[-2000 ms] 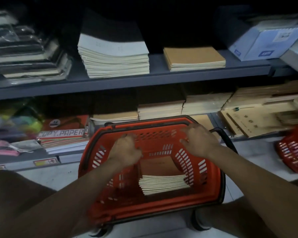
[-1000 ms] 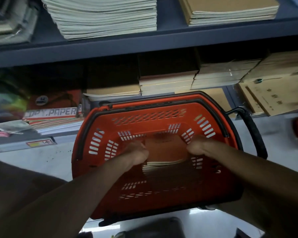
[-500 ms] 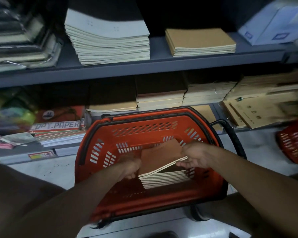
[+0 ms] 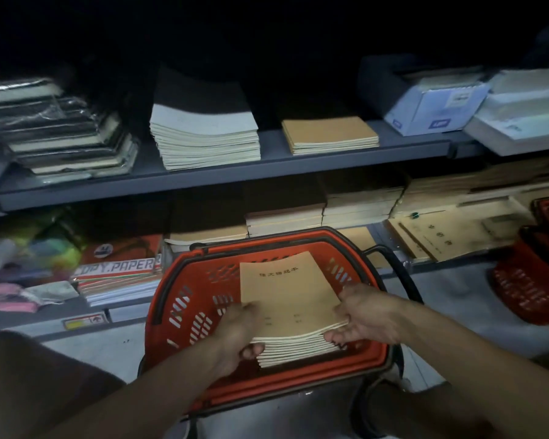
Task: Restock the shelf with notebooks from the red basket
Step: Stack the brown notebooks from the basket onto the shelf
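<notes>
Red basket (image 4: 184, 299), notebooks (image 4: 293, 315) above

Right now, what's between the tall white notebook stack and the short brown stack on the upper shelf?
Nothing: in the head view, bare grey shelf separates the white stack from the brown stack.

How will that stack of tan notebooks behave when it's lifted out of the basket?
The stack of notebooks probably sags: thin soft covers. Loose booklets may slide or fan apart, so the left hand and right hand gripping opposite sides helps.
</notes>
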Action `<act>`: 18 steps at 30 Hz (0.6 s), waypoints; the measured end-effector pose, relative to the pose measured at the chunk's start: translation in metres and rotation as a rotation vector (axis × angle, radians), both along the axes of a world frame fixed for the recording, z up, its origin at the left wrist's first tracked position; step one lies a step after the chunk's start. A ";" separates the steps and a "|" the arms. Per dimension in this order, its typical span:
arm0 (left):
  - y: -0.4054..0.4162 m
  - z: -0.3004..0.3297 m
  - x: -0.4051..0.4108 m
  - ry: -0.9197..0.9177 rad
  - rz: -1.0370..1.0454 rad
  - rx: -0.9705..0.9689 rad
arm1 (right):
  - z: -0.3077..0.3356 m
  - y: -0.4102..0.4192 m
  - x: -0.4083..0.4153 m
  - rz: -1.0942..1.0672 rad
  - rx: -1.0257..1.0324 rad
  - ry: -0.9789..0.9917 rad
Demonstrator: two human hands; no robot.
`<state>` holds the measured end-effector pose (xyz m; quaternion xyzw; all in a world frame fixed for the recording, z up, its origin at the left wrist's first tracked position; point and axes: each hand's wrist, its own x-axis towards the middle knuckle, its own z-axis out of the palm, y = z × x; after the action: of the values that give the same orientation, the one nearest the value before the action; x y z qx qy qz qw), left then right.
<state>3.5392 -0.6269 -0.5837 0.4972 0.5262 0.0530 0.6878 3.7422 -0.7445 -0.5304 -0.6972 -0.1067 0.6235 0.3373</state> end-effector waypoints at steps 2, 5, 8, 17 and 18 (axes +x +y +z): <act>-0.005 0.006 -0.001 -0.006 -0.014 0.050 | 0.010 -0.010 0.003 0.019 0.043 0.021; -0.014 0.019 0.002 -0.037 0.029 0.132 | 0.019 -0.025 0.009 0.023 0.112 0.008; -0.026 0.040 0.011 -0.063 0.055 0.227 | 0.031 -0.038 0.019 0.021 0.182 0.025; -0.050 0.087 0.038 -0.238 0.002 0.526 | 0.073 -0.080 0.064 0.182 0.435 0.078; -0.051 0.090 0.042 -0.267 0.002 0.540 | 0.076 -0.082 0.068 0.186 0.460 0.088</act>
<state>3.5812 -0.6777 -0.4939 0.6505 0.3985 0.2565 0.5935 3.8099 -0.8270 -0.4542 -0.5614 -0.2947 0.6412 0.4323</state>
